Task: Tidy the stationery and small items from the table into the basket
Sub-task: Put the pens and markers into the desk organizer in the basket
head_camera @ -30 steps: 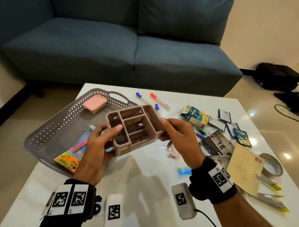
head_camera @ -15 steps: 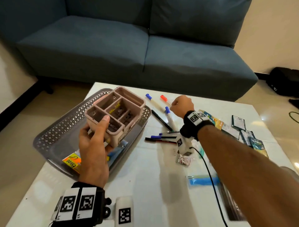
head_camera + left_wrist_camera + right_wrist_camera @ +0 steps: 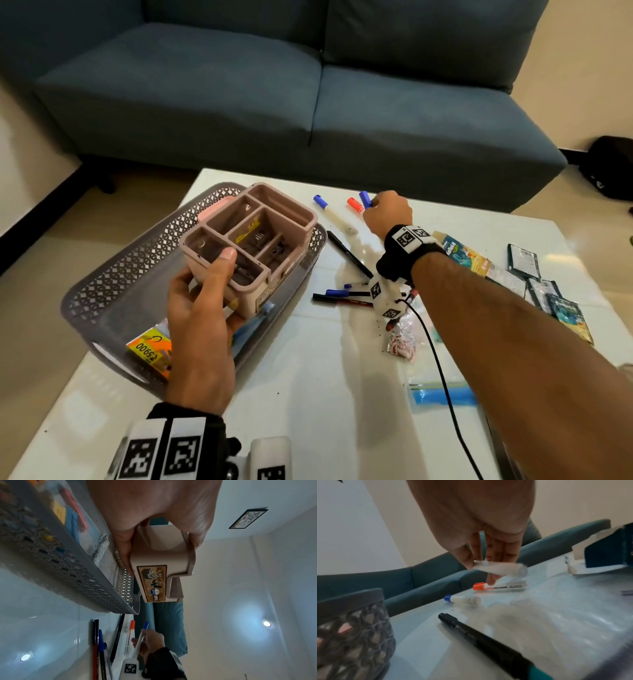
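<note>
My left hand [image 3: 202, 308] grips a pink compartment organiser [image 3: 253, 240] by its near corner, thumb on the rim, holding it over the grey perforated basket [image 3: 137, 267]. In the left wrist view the organiser [image 3: 159, 563] shows its label side, clear of the basket wall [image 3: 72, 572]. My right hand [image 3: 387, 214] reaches to the far side of the table and pinches a white marker with a blue cap [image 3: 365, 199], lifted off the table [image 3: 498, 568]. An orange-capped marker [image 3: 498, 586] and a second blue-capped marker [image 3: 464, 599] lie below it.
The basket holds a yellow price-tagged packet [image 3: 150, 349] and a pink box behind the organiser. Black, red and blue pens [image 3: 342, 296] lie mid-table, a black pen [image 3: 484, 635] nearer. Packets and cards [image 3: 534, 274] spread at the right. A blue sofa [image 3: 308, 85] stands beyond.
My right hand let go of the organiser, reached to the markers at the far edge and picked one up. My left hand carried the organiser over the basket.
</note>
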